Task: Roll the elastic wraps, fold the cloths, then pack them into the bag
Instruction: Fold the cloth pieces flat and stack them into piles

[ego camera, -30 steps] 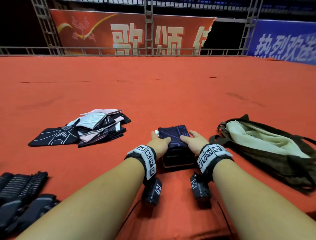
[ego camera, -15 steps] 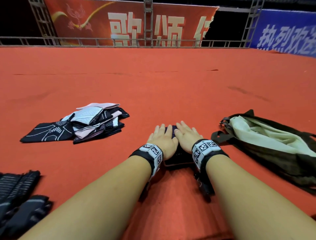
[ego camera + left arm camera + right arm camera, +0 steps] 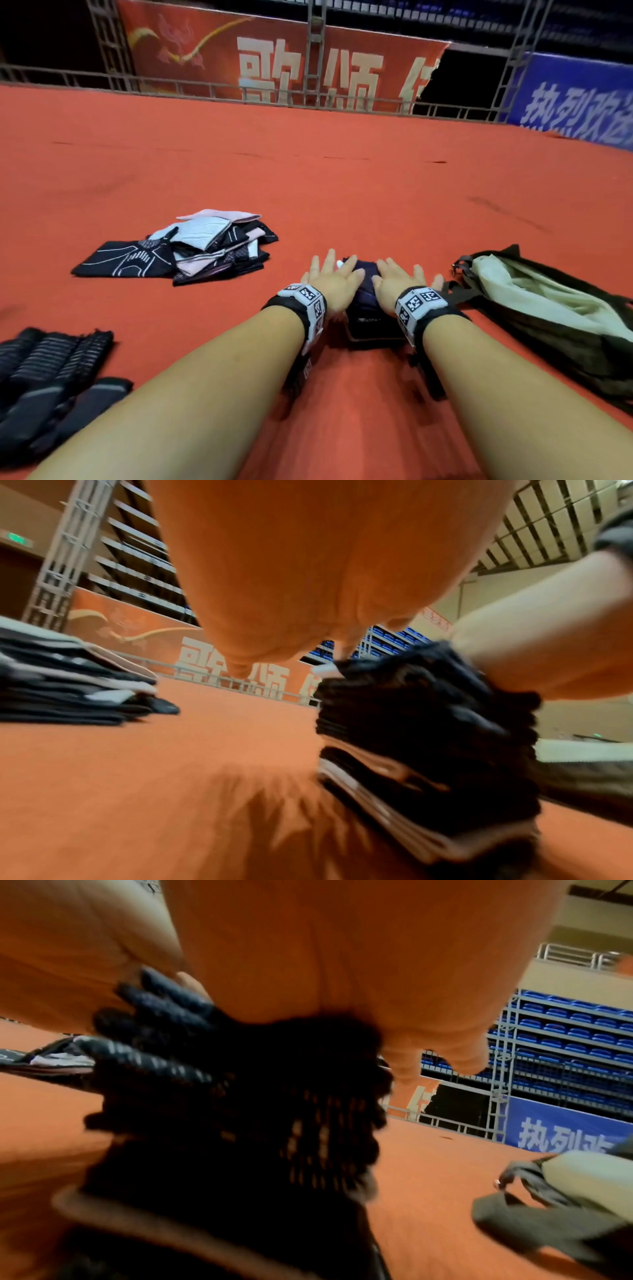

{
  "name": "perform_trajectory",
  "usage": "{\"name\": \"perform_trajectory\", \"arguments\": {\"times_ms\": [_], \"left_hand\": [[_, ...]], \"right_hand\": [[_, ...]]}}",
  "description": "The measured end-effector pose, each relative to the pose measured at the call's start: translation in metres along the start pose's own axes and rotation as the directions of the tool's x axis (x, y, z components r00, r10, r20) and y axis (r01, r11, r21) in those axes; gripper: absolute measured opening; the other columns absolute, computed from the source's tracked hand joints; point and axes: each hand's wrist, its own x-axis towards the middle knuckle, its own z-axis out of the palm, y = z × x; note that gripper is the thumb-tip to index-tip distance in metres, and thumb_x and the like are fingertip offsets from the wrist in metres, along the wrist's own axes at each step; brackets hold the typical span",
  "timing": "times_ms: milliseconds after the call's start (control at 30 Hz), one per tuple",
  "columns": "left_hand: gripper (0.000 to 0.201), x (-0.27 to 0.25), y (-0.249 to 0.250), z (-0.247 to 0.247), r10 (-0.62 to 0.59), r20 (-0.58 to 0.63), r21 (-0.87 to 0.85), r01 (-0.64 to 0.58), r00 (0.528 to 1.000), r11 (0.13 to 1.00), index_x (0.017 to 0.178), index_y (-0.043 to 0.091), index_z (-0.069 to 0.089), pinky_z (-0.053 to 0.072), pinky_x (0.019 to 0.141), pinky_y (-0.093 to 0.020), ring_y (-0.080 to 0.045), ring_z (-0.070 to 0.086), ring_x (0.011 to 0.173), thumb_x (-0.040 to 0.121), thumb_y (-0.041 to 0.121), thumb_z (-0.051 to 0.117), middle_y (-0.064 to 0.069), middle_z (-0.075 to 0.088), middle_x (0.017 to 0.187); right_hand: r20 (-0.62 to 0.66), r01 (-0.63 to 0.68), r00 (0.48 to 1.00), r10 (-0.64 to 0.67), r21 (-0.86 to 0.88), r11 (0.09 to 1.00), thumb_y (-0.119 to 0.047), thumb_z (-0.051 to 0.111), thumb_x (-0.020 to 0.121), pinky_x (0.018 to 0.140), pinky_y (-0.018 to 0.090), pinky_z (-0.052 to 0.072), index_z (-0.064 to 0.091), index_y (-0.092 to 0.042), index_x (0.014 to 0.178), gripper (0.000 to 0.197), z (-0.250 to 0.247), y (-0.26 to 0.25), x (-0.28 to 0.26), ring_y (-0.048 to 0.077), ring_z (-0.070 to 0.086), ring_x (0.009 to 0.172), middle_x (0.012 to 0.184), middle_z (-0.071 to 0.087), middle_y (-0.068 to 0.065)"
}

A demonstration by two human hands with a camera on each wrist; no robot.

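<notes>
my left hand [image 3: 330, 282] and right hand [image 3: 399, 284] lie flat, fingers straight and spread, palms pressing the top of the dark folded cloth stack [image 3: 368, 318], thumbs nearly meeting over its middle. nothing is pinched. the stack's near edge shows below my wrists; its far edge peeks past the fingertips. just right of my right hand lies the open olive bag [image 3: 548, 318], its strap beside the wrist. well left and beyond my left hand sits the heap of unfolded cloths [image 3: 191, 251], with bare red carpet [image 3: 342, 178] between. the elastic wraps [image 3: 51, 370] lie far left, nearer me.
</notes>
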Motion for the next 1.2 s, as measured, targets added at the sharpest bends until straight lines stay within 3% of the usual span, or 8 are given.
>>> {"name": "perform_trajectory", "arguments": {"times_ms": [100, 233, 400, 500, 567, 733, 967, 1200], "left_hand": [[0.106, -0.003, -0.048, -0.032, -0.100, -0.057, 0.122, 0.107, 0.993, 0.987, 0.160, 0.035, 0.022, 0.005, 0.124, -0.053, -0.035, -0.006, 0.155, 0.068, 0.082, -0.004, -0.003, 0.009, 0.170], [0.058, -0.037, -0.110, -0.076, -0.224, -0.178, 0.168, 0.254, 0.958, 0.953, 0.142, 0.013, 0.054, 0.027, 0.117, -0.038, -0.033, 0.038, 0.142, 0.102, 0.051, 0.035, -0.017, 0.048, 0.150], [0.044, -0.062, -0.177, -0.095, -0.368, -0.138, 0.207, 0.390, 0.919, 0.897, 0.120, 0.014, 0.067, 0.048, 0.096, -0.034, -0.031, 0.062, 0.115, 0.091, 0.044, 0.053, -0.013, 0.067, 0.125], [0.050, -0.064, -0.209, -0.093, -0.425, -0.082, 0.196, 0.432, 0.902, 0.880, 0.111, 0.020, 0.065, 0.052, 0.094, -0.035, -0.028, 0.065, 0.106, 0.074, 0.051, 0.053, -0.008, 0.069, 0.120], [0.067, -0.063, -0.222, -0.091, -0.435, -0.052, 0.216, 0.435, 0.899, 0.874, 0.120, 0.019, 0.067, 0.052, 0.099, -0.038, -0.026, 0.065, 0.111, 0.066, 0.056, 0.052, -0.006, 0.068, 0.125], [0.062, -0.056, -0.240, -0.085, -0.438, -0.058, 0.243, 0.438, 0.897, 0.865, 0.142, 0.024, 0.056, 0.045, 0.108, -0.037, -0.030, 0.052, 0.131, 0.087, 0.053, 0.061, -0.011, 0.051, 0.145], [0.062, -0.036, -0.244, -0.084, -0.436, -0.049, 0.178, 0.438, 0.899, 0.881, 0.142, 0.036, 0.052, 0.048, 0.102, -0.037, -0.033, 0.053, 0.124, 0.083, 0.050, 0.063, -0.012, 0.044, 0.143], [0.063, -0.023, -0.237, -0.073, -0.470, -0.033, 0.205, 0.467, 0.882, 0.860, 0.129, 0.021, 0.059, 0.052, 0.097, -0.042, -0.032, 0.061, 0.112, 0.071, 0.045, 0.056, -0.005, 0.055, 0.131]], "right_hand": [[-0.013, -0.019, 1.000, 0.017, -0.116, 0.993, -0.037, 0.039, 0.094, 0.117, 0.065, -0.005, 0.029, -0.034, 0.152, 0.058, -0.019, -0.027, -0.005, 0.036, -0.004, 0.153, 0.167, 0.011, -0.010], [-0.110, 0.141, 0.981, -0.157, -0.139, 0.980, -0.037, 0.043, 0.096, 0.122, 0.052, 0.011, 0.033, -0.025, 0.153, 0.059, -0.029, -0.088, -0.013, 0.030, 0.007, 0.153, 0.166, 0.019, -0.001], [-0.088, 0.432, 0.898, -0.430, 0.003, 0.902, -0.020, 0.045, 0.090, 0.122, 0.040, 0.022, 0.041, -0.017, 0.148, 0.059, 0.007, -0.175, -0.027, 0.032, 0.021, 0.149, 0.156, 0.036, 0.004], [-0.001, 0.486, 0.874, -0.486, 0.038, 0.873, -0.025, 0.053, 0.087, 0.115, 0.037, 0.033, 0.048, -0.016, 0.141, 0.055, 0.037, -0.209, -0.029, 0.031, 0.038, 0.137, 0.144, 0.048, 0.006], [0.103, 0.458, 0.882, -0.460, 0.042, 0.888, -0.030, 0.058, 0.089, 0.116, 0.034, 0.033, 0.042, -0.015, 0.147, 0.062, 0.056, -0.220, -0.026, 0.031, 0.039, 0.139, 0.151, 0.043, 0.010], [0.334, 0.381, 0.882, -0.332, -0.089, 0.920, -0.052, 0.057, 0.092, 0.121, 0.042, 0.026, 0.025, -0.023, 0.157, 0.079, 0.086, -0.226, -0.014, 0.034, 0.028, 0.148, 0.165, 0.020, 0.008], [0.395, 0.404, 0.856, -0.333, -0.110, 0.908, -0.042, 0.066, 0.090, 0.109, 0.024, 0.036, 0.038, -0.030, 0.154, 0.071, 0.062, -0.227, -0.002, 0.020, 0.048, 0.137, 0.153, 0.048, -0.002], [0.421, 0.455, 0.839, -0.345, -0.196, 0.868, -0.042, 0.062, 0.093, 0.117, 0.038, 0.027, 0.019, -0.024, 0.160, 0.082, 0.066, -0.225, -0.013, 0.030, 0.028, 0.149, 0.166, 0.019, 0.007]]}}
